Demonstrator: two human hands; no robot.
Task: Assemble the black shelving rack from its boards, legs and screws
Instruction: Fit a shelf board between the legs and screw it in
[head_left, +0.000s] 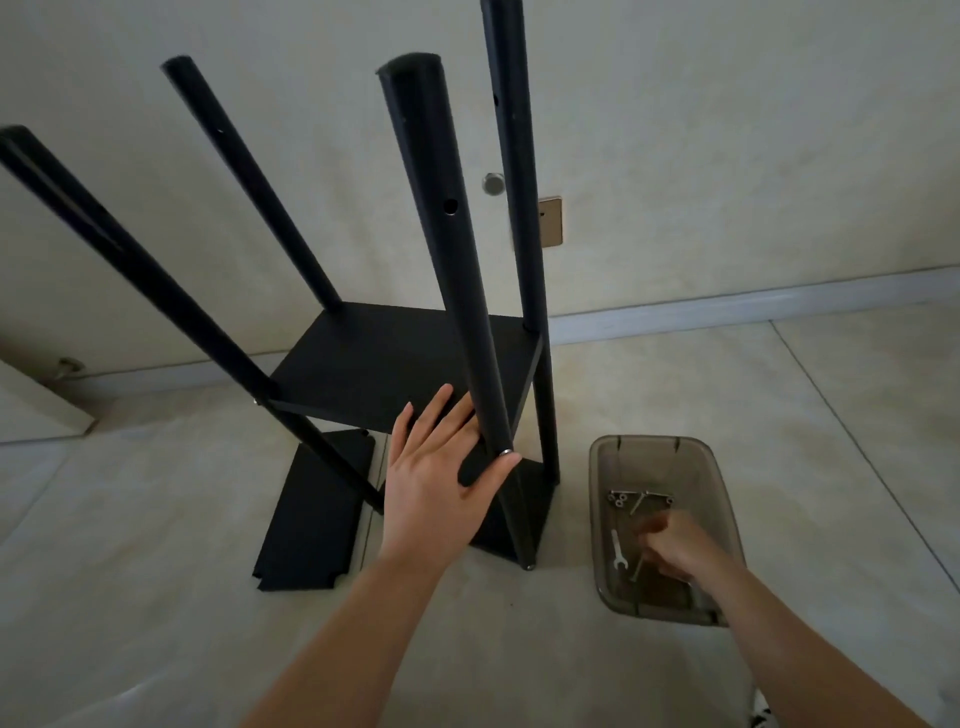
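The black rack stands on the floor with several round legs rising toward me and two boards fixed between them. My left hand lies flat with straight fingers on the upper board's front edge, its thumb touching the near leg at a silver screw head. A loose black board lies on the floor to the left. My right hand reaches into a smoky plastic bin; it is blurred, fingers curled over the hardware. Screws and washers and a small wrench lie in the bin.
The rack stands close to a cream wall with a pale baseboard. A wall socket plate and a round metal fitting sit behind the legs. A panel edge shows at far left.
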